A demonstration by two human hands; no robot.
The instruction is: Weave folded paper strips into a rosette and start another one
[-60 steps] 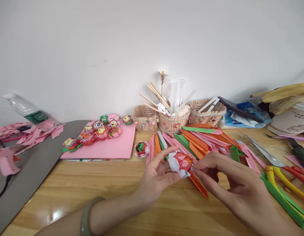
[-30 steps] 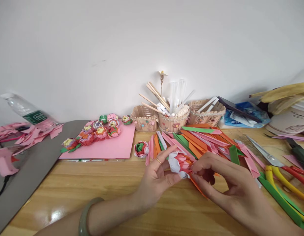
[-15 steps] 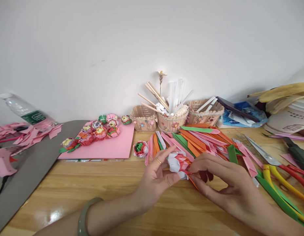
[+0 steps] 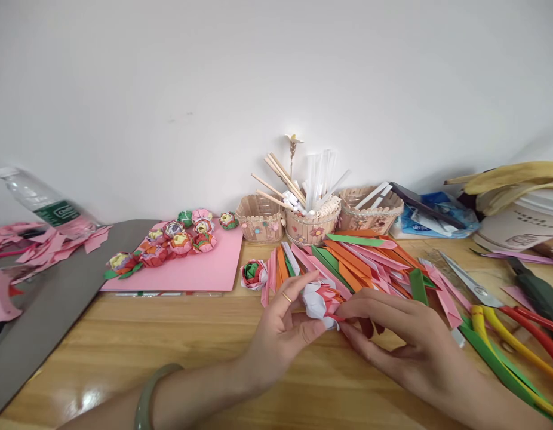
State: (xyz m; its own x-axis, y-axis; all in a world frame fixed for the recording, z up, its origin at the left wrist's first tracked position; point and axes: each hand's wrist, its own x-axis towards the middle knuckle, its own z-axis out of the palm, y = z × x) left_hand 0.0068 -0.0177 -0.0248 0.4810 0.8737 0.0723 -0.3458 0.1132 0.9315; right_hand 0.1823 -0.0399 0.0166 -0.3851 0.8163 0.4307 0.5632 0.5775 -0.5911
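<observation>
A paper flower (image 4: 320, 300) with white outer petals and pink and orange inner ones is held up between my two hands, above the wooden table. My left hand (image 4: 283, 334), with a ring and a green bangle, grips its left side between thumb and fingers. On the right side of the flower, my right hand (image 4: 388, 334) pinches a red-pink petal with thumb and index finger. Just behind the hands lies a pile of folded paper strips (image 4: 359, 257) in orange, pink and green. One finished-looking flower (image 4: 254, 274) sits left of the strips.
Several paper flowers (image 4: 180, 240) rest on pink paper (image 4: 214, 269). Small baskets (image 4: 313, 228) with sticks stand by the wall. Scissors (image 4: 480, 292) lie open at right, near yellow handles. A bottle (image 4: 43, 200) and a pink glue gun (image 4: 3, 298) are at left.
The view has shifted slightly. My right hand's fingertips have closed in a little on the flower, and the orange piece below them no longer shows.
</observation>
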